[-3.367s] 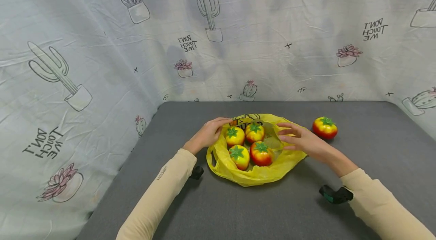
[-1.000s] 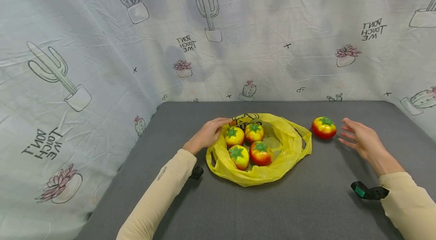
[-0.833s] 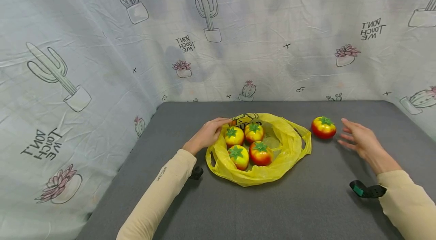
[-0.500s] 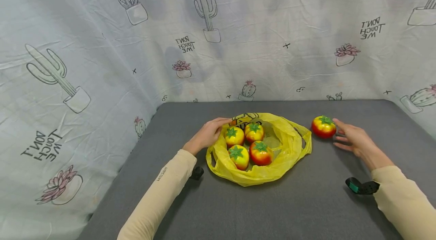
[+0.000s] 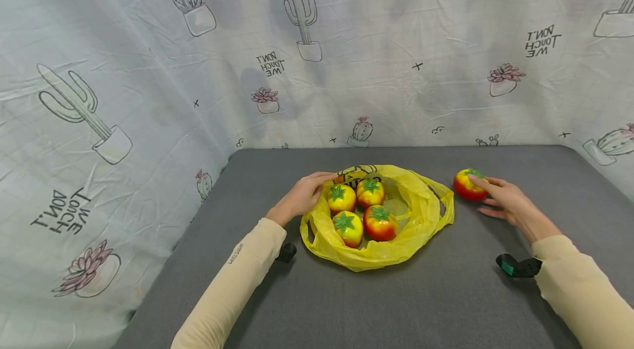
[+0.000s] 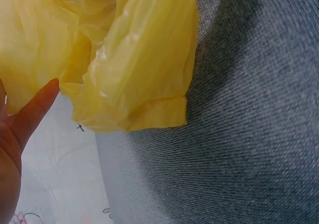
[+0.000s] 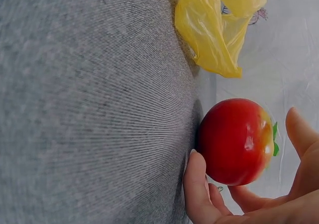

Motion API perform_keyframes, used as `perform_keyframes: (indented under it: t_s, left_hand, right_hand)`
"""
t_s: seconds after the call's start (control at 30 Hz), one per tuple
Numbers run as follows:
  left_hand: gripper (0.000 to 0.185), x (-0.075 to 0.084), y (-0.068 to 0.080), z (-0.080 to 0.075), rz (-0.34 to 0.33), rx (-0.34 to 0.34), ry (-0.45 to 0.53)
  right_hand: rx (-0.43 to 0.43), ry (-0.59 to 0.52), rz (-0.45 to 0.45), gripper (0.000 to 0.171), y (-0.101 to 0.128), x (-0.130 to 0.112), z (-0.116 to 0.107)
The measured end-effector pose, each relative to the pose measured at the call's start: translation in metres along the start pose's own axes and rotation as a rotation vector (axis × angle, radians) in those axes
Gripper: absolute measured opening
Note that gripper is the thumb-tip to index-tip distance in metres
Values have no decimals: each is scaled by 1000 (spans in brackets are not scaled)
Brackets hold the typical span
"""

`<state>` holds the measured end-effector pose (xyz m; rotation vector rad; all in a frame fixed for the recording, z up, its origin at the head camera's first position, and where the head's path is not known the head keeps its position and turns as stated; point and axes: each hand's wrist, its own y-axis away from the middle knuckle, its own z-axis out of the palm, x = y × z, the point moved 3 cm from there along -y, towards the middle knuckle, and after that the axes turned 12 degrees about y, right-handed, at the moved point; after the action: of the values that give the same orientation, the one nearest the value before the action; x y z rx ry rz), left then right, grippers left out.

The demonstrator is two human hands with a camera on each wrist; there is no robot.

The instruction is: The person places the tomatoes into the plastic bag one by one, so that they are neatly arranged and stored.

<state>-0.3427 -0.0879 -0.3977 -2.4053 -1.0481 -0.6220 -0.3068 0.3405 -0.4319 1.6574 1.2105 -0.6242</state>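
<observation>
— Four tomatoes sit in the yellow bag, and the fifth one, the loose tomato, lies on the gray table just right of the bag. How are you set on it?

— My right hand is closing around it: fingers curled over the top and far side, thumb against the near side down by the table. I'd call that a loose cup, touching but not yet squeezing.

— How do you think it will handle?

— Glossy and very even in color, so I'd guess a light plastic or foam model, firm, not fragile. That smooth skin could slip and a round thing rolls, so I'd take it across its widest part, thumb opposite the fingers, away from the green leaf cap.

— And the other side?

— My left hand lies on the far left rim of the bag, fingers curled over the edge. In the left wrist view I only see one straight fingertip against the thin, crinkly plastic.

— What can't you make out?

— My fingers cover the top right of the loose tomato in the head view, and the right wrist view cuts off most of my palm. I can't tell how firm the contact is. Bag folds hide the lower parts of the four tomatoes, and the print on the bag is mostly covered.
</observation>
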Motion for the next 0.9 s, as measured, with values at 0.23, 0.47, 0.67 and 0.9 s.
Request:
perform_keyframes:
  t_s: [0.23,0.47,0.67,0.9]
  left_hand:
    - [45,1,0,0,7,-2,1]
    - [45,1,0,-1,-1,-5,4]
    - [45,1,1,0,2,-5,1]
    - [45,-1,1,-1,10,1,-2]
  right_hand:
    - [15,39,6,105,-2,-3,2]
    - [6,48,29,107,-4,-4,3]
    - [1,42,28,108,-4,-2,4]
    - [32,9,0,105,-5,-1,3]
